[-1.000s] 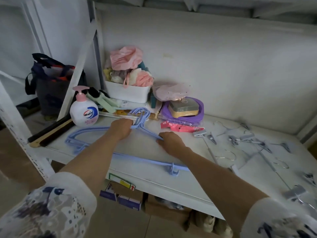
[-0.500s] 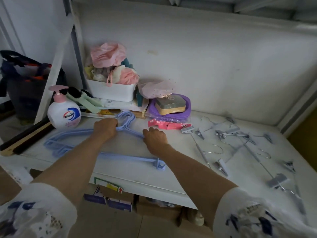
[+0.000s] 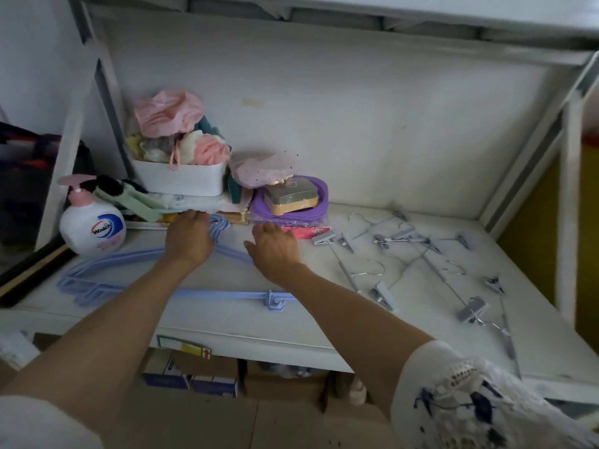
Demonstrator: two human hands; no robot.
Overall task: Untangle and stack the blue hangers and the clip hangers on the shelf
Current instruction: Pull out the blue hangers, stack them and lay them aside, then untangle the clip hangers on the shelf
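Several pale blue hangers point(image 3: 110, 259) lie flat in one pile on the left half of the white shelf point(image 3: 324, 319), hooks pointing to the back. My left hand point(image 3: 189, 239) lies over the neck of the pile, fingers curled around the hooks. My right hand point(image 3: 275, 247) is just to the right, palm down with fingers spread, over the pile's right arm and holding nothing. Several grey metal clip hangers point(image 3: 418, 251) lie scattered and crossed over one another on the right half of the shelf, apart from both hands.
A soap pump bottle point(image 3: 92, 228) stands at the left. Behind the hands are a white bin of pink cloths point(image 3: 180, 181), a purple dish with a box point(image 3: 291, 197) and a red packet point(image 3: 308, 233). Boxes sit below the shelf's front edge.
My right hand has let go of the hanger arm, spread its fingers and shifted slightly right. My left hand stays on the hooks. The view has swung to the right.
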